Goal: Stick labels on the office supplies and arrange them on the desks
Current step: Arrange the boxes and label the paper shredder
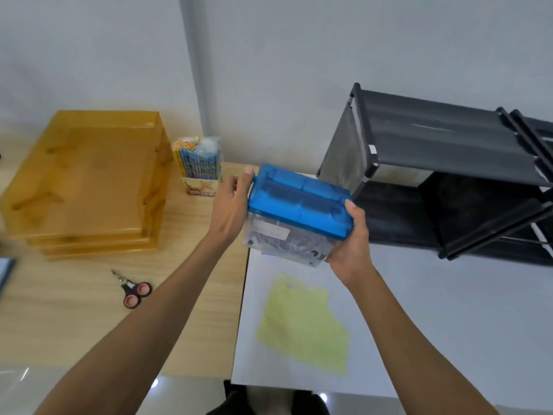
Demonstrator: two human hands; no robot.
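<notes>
The black shelf (449,151) runs off the picture's right edge. At the wooden tabletop's (179,295) left edge, a blue-rimmed item (6,274) is mostly cut off. The white label (270,230) on the blue-lidded box (299,196) is too blurred to read, and the contents are indistinct. Fingers of the right hand (353,244) are hidden beneath the box.

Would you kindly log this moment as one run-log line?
left hand: holds blue-lidded box | right hand: holds box | box: lifted, tilted | scissors: on wooden desk

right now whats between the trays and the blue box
In the head view, the pencil pack stands on the desk next to the trays, and the left hand touches the box's left end.
</notes>
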